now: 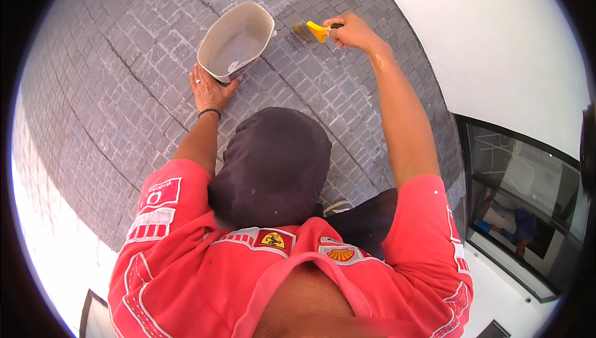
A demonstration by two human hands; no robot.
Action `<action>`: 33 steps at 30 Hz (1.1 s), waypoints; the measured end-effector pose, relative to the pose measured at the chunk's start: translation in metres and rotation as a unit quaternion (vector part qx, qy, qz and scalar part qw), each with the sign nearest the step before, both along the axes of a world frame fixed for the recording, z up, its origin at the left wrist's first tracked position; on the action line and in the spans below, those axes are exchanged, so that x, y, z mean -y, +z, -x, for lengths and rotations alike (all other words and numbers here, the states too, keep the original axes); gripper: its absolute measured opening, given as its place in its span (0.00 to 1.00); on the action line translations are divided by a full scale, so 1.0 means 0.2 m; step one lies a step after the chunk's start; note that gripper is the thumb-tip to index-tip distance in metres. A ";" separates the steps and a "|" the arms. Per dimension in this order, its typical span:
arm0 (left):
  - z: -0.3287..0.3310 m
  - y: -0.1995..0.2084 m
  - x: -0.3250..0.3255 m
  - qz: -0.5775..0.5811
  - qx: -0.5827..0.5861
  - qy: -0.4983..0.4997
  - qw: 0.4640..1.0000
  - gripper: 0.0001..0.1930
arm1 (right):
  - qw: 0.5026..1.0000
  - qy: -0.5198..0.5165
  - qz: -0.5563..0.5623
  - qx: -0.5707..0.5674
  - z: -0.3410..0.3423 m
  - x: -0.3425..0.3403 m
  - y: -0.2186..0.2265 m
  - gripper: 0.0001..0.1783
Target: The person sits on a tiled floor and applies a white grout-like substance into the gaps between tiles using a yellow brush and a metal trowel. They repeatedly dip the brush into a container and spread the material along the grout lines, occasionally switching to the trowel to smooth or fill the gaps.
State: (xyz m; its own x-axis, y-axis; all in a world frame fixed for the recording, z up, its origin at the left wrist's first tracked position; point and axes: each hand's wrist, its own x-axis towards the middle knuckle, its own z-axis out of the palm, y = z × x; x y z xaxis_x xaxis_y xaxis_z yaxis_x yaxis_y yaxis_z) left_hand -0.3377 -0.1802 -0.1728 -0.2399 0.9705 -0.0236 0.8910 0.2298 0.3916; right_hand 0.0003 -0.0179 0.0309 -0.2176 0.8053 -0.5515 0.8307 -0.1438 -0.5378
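Note:
My left hand [212, 91], with a ring and a dark beaded bracelet, grips the near end of an open plastic tub [214, 30]. Inside, the tub is pale and looks nearly bare, apart from a small white patch close to my hand. To the right, my right hand [351, 32] is closed round the dark handle end of a yellow paintbrush [317, 31]. Its bristles point left toward the tub and are close to the stone paving [167, 58]. A short gap separates brush and tub.
A white wall [490, 40] rises along the right, with a dark-framed window [521, 195] nearer to me. My bent knee in dark trousers [273, 164] takes up the middle, below the tub. Darker paving stones [397, 46] run beside the wall.

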 end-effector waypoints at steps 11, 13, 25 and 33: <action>0.00 0.01 0.00 0.006 -0.005 -0.008 1.000 0.64 | 0.985 -0.124 -0.048 -0.109 0.04 0.14 -0.10 0.22; 0.00 0.01 0.00 -0.006 -0.006 -0.008 1.000 0.64 | 0.974 -0.142 -0.103 -0.145 0.02 0.15 -0.12 0.22; 0.00 0.00 0.01 -0.017 0.000 0.000 1.000 0.64 | 0.930 -0.302 -0.112 -0.175 -0.19 0.35 -0.16 0.19; -0.01 0.00 0.01 -0.030 0.008 0.001 1.000 0.64 | 0.916 -0.346 -0.068 -0.191 -0.37 0.44 -0.17 0.17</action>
